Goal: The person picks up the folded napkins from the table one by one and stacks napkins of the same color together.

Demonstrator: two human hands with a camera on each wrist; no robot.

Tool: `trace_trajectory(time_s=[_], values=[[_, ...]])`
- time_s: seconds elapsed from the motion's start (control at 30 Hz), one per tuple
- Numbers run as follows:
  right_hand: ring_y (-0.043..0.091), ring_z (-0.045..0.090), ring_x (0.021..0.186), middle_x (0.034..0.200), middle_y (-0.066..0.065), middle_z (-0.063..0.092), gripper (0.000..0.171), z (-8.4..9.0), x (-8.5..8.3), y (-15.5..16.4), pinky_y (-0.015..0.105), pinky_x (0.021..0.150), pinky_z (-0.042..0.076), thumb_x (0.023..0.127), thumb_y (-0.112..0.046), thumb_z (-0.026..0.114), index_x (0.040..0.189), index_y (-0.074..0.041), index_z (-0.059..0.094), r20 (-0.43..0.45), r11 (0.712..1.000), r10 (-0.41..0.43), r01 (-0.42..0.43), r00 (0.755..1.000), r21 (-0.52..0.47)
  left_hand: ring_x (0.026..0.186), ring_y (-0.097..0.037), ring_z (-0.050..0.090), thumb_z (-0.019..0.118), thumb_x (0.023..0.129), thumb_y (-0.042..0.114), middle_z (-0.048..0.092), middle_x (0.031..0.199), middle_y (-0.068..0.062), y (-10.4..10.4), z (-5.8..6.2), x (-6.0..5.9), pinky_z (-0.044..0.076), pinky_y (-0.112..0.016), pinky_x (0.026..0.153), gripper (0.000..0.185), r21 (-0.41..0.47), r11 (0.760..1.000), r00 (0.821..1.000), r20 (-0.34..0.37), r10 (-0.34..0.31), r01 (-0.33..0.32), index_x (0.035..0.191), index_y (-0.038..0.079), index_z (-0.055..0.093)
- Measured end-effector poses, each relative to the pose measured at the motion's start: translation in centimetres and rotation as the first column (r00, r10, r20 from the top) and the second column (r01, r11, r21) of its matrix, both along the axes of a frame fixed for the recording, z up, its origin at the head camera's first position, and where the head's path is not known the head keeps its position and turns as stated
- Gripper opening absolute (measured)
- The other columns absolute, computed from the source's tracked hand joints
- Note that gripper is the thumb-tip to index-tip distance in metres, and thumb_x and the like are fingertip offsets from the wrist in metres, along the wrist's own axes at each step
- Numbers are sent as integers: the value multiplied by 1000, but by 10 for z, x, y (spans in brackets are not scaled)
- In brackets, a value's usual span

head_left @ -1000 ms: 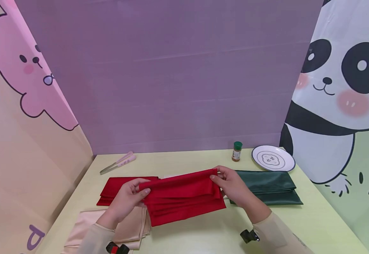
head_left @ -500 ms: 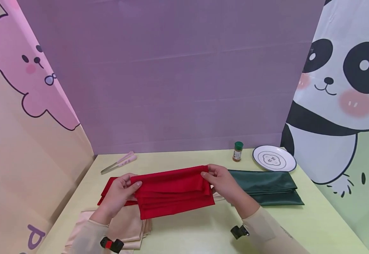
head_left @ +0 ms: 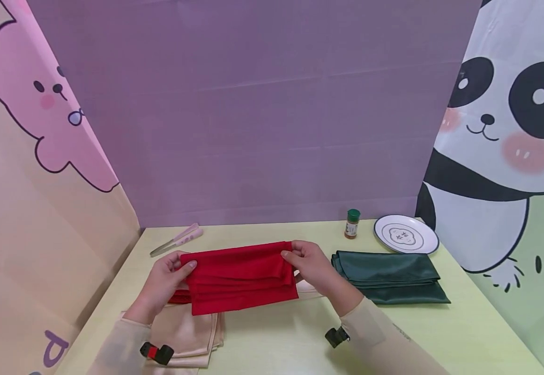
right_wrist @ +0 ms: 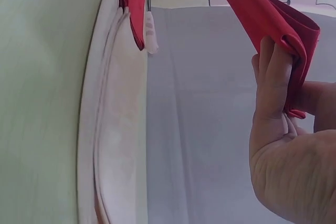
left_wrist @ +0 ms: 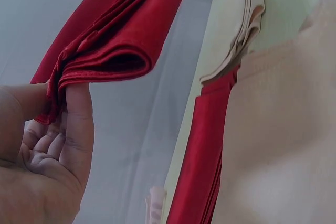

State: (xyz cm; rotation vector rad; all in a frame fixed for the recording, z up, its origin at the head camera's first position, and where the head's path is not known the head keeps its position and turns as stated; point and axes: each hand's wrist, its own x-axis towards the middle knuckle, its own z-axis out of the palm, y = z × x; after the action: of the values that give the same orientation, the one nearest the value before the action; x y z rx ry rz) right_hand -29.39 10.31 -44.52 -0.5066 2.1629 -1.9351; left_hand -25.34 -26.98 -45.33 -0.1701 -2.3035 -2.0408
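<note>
Hands, left (head_left: 164, 278) and right (head_left: 311, 265), pinch-grip folded glossy red cloth (head_left: 241, 276), layered.

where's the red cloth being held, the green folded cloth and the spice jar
red cloth (head_left: 241, 278), head view, on the middle of its folded front face
green folded cloth (head_left: 389, 276), head view, on the centre of its top layer
spice jar (head_left: 352, 225), head view, on its labelled body under the green cap

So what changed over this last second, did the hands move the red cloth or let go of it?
Both hands, left and right, carried the folded red cloth to the person's left and slightly away, over the second red cloth and the beige cloth. Neither let go; each pinches an upper corner. The green cloth, plate, spice jar and tongs stayed put.
</note>
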Motion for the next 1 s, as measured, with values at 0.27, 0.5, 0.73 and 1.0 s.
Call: trace_trajectory(time_s=[0.27,0.5,0.73,1.0], values=[[29,73,87,109,15,74,32,-5,-7,-20,45,67,64,106,-16,64,132,1,61,34,1000,3,-2,999,-12,78,-19,74,68,103,11,74,96,-6,-16,-4,-6,64,-42,72,31,0,999,999,-8,39,-39,124,-9,56],[29,73,84,104,15,74,28,-5,-12,-39,46,64,64,106,-16,63,129,1,62,36,1000,0,1,999,-28,81,-19,74,63,108,19,71,99,-6,-28,-7,-11,64,-42,73,39,-4,999,999,21,35,-35,131,-8,50],[24,72,77,97,14,75,26,-6,-19,-58,43,60,63,107,-15,61,124,3,62,47,998,-5,8,999,-58,80,-23,76,53,112,23,71,100,-11,-36,-9,-15,64,-46,69,39,-64,998,999,36,27,-24,138,-3,44],[24,72,78,96,12,75,24,-3,-24,-67,39,61,63,107,-15,60,124,1,63,93,998,-20,26,995,-60,83,-22,75,53,112,22,71,104,-9,-48,-17,-21,64,-42,75,42,-35,999,994,109,-8,12,143,-2,39]])
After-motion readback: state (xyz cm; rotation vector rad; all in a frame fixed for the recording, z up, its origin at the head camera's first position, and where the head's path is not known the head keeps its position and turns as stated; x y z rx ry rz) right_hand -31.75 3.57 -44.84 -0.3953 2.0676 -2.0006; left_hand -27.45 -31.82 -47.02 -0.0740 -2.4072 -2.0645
